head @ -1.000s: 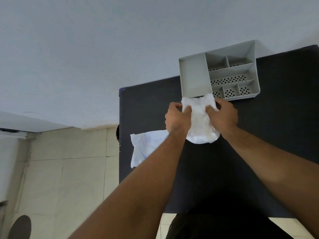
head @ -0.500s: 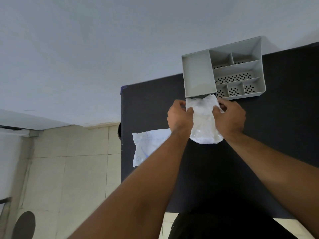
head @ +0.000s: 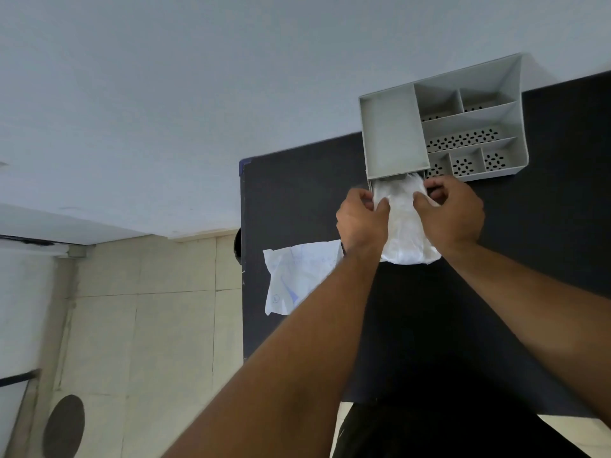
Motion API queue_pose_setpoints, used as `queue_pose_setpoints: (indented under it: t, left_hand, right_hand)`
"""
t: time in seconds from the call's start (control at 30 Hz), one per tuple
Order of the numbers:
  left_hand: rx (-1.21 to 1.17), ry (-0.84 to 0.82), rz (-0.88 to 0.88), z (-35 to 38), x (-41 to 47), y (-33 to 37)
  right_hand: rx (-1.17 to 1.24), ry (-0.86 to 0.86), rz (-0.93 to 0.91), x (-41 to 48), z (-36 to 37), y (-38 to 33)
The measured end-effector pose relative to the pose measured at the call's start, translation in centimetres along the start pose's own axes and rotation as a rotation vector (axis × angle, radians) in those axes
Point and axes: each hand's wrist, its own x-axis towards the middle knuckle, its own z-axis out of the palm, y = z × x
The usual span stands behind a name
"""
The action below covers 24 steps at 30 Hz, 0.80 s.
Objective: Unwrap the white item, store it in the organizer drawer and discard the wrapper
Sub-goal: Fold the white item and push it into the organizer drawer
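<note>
The white item (head: pixel 404 226), soft and crinkled, lies between my two hands with its far end pushed into the open drawer slot at the front of the grey organizer (head: pixel 393 133). My left hand (head: pixel 362 219) pinches its left edge and my right hand (head: pixel 451 213) grips its right edge. Its near end bulges out below my wrists. The empty wrapper (head: pixel 297 276), white with faint blue print, lies flat on the black table (head: pixel 529 259) to the left of my left forearm, near the table's left edge.
The organizer stands at the table's far edge against a pale wall, with several perforated compartments on its right side. Left of the table is tiled floor with a dark round object (head: pixel 64 428) at the bottom left.
Both hands have carried the white item forward, and its far end now sits inside the drawer opening. The wrapper has stayed where it was.
</note>
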Motion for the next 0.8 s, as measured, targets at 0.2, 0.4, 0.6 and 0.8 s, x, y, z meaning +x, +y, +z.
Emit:
queue_pose_setpoints:
  t: [0.2,0.4,0.6,0.8]
  left_hand:
    - [0.025,-0.024,-0.018,-0.4,-0.9,-2.1]
    - [0.054,-0.014,-0.013,-0.1,-0.6,-2.5]
    - [0.047,0.006,-0.019,0.0,0.0,-1.1]
    - [0.045,0.000,-0.001,-0.5,-1.8,-2.3]
  right_hand:
    - [-0.001,0.028,0.031,-2.1,-0.4,1.5]
    - [0.032,0.067,0.063,-2.9,-0.2,1.6]
    - [-0.016,0.048,0.035,-1.0,0.1,0.6]
    - [-0.013,0.036,0.050,-2.9,-0.6,1.7]
